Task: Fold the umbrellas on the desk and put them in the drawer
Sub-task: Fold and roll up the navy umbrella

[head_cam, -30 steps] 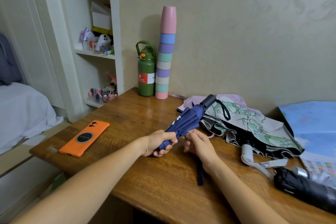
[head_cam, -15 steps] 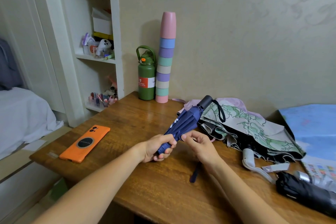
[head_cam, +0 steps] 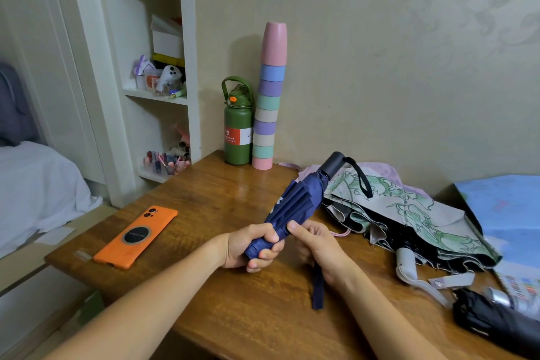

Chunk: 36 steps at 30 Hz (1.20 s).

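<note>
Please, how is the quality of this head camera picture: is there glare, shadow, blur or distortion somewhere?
Head view: soft indoor light; pale glare on the brown wooden desk near the green metal bottle; the tall stack of pastel cups casts a shadow on the wall; shelf edges bow from the wide lens; both hands look sharp.

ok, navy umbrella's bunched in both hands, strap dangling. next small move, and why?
Probably wrap the strap round the navy umbrella. The left hand grips its lower end, the canopy pleats look gathered, and the right hand holds the strap's root while the loose end hangs down.
</note>
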Available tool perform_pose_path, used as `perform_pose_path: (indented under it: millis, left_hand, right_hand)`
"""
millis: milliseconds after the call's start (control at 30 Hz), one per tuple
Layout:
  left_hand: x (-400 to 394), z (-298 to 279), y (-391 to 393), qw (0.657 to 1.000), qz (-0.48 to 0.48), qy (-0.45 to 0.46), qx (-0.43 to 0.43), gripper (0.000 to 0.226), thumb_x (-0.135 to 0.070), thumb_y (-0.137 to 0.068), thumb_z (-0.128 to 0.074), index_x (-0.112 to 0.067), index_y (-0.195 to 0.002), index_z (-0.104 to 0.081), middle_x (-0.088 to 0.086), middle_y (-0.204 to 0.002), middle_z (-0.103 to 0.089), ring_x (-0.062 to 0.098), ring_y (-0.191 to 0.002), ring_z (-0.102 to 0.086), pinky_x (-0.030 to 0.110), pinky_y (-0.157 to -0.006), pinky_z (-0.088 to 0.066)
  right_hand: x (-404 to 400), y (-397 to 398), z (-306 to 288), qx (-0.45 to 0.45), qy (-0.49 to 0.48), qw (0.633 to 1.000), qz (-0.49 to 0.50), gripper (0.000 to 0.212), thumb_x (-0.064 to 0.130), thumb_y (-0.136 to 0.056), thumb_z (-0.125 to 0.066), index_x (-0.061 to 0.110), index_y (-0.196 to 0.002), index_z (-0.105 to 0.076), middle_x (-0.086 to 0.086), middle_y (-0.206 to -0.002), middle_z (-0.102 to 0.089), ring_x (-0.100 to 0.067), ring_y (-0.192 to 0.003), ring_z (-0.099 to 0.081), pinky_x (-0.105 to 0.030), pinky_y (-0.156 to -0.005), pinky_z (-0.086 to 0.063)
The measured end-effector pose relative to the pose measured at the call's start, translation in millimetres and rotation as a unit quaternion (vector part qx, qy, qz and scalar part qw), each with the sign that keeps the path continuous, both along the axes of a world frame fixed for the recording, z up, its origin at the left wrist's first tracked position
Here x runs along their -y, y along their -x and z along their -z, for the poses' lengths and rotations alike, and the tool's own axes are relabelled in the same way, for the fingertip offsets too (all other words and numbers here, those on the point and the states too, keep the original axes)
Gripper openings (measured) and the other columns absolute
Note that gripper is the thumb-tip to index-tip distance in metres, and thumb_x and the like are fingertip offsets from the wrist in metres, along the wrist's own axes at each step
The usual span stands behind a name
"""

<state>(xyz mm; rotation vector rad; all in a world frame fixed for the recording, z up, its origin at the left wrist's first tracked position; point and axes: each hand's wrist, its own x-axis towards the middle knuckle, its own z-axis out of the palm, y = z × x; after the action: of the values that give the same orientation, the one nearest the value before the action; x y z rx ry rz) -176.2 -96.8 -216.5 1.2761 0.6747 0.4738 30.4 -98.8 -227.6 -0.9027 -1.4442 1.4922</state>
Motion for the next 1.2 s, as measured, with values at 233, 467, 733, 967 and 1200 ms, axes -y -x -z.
perform_pose_path:
  millis: [233, 467, 733, 967, 1200]
  left_hand:
    - [2.1, -7.8, -26.1, 0.984, -0.122, -0.040, -0.119, 0.026, -0.022, -0.082, -0.069, -0.007, -0.099, -0.058, 0.010, -0.080, -0.064, 0.025, -0.069, -0.071, 0.040, -0.066, -0.062]
    - [11.9, -3.4, -61.3, 0.720, -0.410, -0.379, -0.411, 0.032, -0.025, -0.083, -0.079, -0.025, -0.108, -0.060, -0.004, -0.104, -0.066, 0.019, -0.090, -0.064, 0.028, -0.071, -0.053]
    - [6.3, -2.1, -62.1, 0.728, -0.423, -0.332, -0.425, 0.023, -0.047, -0.079, -0.072, -0.025, -0.084, -0.066, -0.006, -0.077, -0.064, 0.019, -0.066, -0.059, 0.027, -0.052, -0.042]
    - [-9.1, -3.9, -46.1, 0.809, -0.451, -0.172, -0.336, 0.027, -0.040, -0.072, -0.081, -0.016, -0.080, -0.073, 0.002, -0.070, -0.072, 0.015, -0.041, -0.066, 0.023, -0.037, -0.046]
    - [-13.4, -3.1, -30.9, 0.893, -0.382, -0.103, -0.215, 0.012, -0.018, -0.078, -0.073, -0.010, -0.085, -0.069, 0.004, -0.060, -0.064, 0.022, -0.045, -0.057, 0.027, -0.045, -0.045]
  right_hand:
    - [-3.5, -5.0, 7.9, 0.001, -0.003, 0.999, 0.043, 0.052, 0.039, -0.091, -0.074, 0.023, -0.054, -0.041, -0.004, -0.048, -0.032, -0.016, -0.045, -0.023, -0.030, -0.047, -0.017]
    - [-5.4, -0.2, 8.2, 0.008, -0.037, 0.996, 0.086, 0.056, 0.037, -0.085, -0.077, 0.014, -0.058, -0.034, -0.004, -0.050, -0.029, -0.017, -0.044, -0.022, -0.027, -0.046, -0.019]
    - [-3.1, -9.0, 6.0, 0.144, -0.164, 0.969, 0.115, 0.046, 0.051, -0.096, -0.065, 0.017, -0.067, -0.054, 0.004, -0.062, -0.027, -0.012, -0.057, -0.024, -0.030, -0.055, -0.021]
    - [-7.7, -27.8, 7.4, 0.223, -0.231, 0.942, 0.101, 0.024, 0.027, -0.104, -0.058, 0.019, -0.085, -0.068, 0.013, -0.061, -0.057, -0.002, -0.058, -0.047, -0.024, -0.061, -0.036]
    - [-18.3, -28.3, 16.4, 0.177, -0.159, 0.967, 0.087, 0.028, 0.015, -0.108, -0.049, 0.013, -0.084, -0.063, 0.000, -0.070, -0.061, -0.014, -0.063, -0.056, -0.029, -0.067, -0.046]
